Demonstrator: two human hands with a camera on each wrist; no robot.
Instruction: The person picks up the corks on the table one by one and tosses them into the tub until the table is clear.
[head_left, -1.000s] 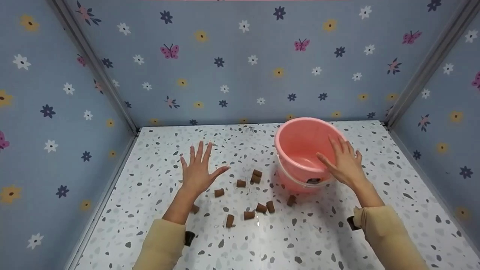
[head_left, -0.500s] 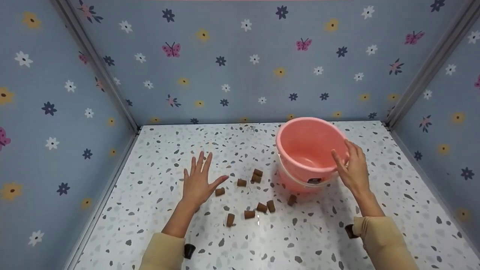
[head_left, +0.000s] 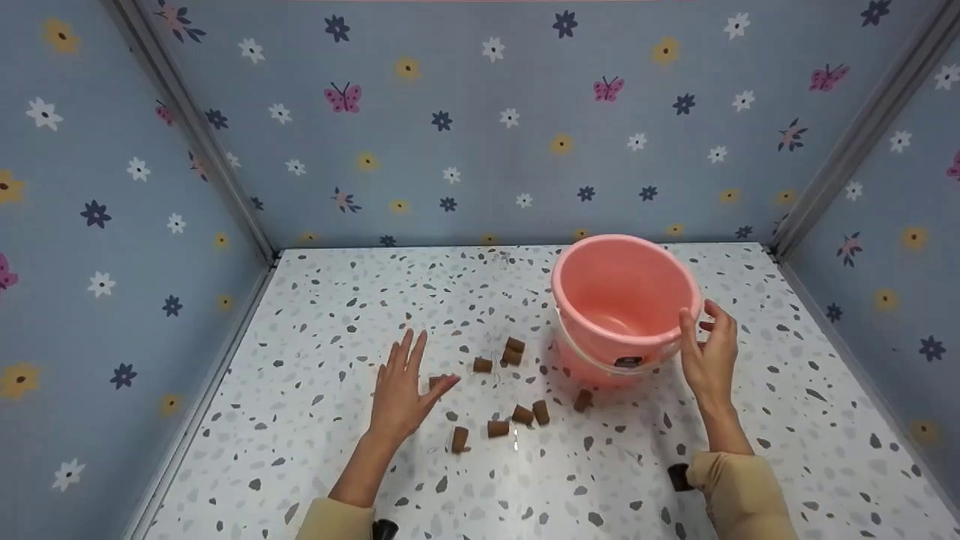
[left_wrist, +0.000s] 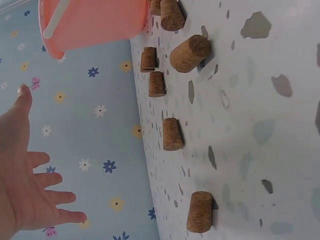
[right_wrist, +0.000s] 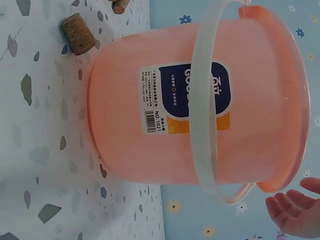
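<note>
A pink bucket (head_left: 592, 339) with a white handle (right_wrist: 202, 105) stands upright on the speckled surface, right of the middle. My right hand (head_left: 711, 367) is beside its right rim, fingers slightly bent and thumb near the edge. In the right wrist view, a small gap shows between those fingers and the rim (right_wrist: 295, 150). My left hand (head_left: 399, 394) hovers with fingers extended and thumb spread, holding nothing. Several brown corks lie loose between the hands, including one cork (head_left: 482, 365) near the middle and another cork (head_left: 460, 439) nearer me. The left thumb partly covers one more.
Flowered blue panels (head_left: 480, 112) rise behind and at both sides of the white speckled surface (head_left: 337, 300). One cork (head_left: 583, 400) lies just in front of the bucket's base. A label (right_wrist: 185, 97) marks the bucket's side.
My right hand has drawn back from over the bucket's mouth to outside its right rim. The left hand has come lower, towards me. Bucket and visible corks have stayed put.
</note>
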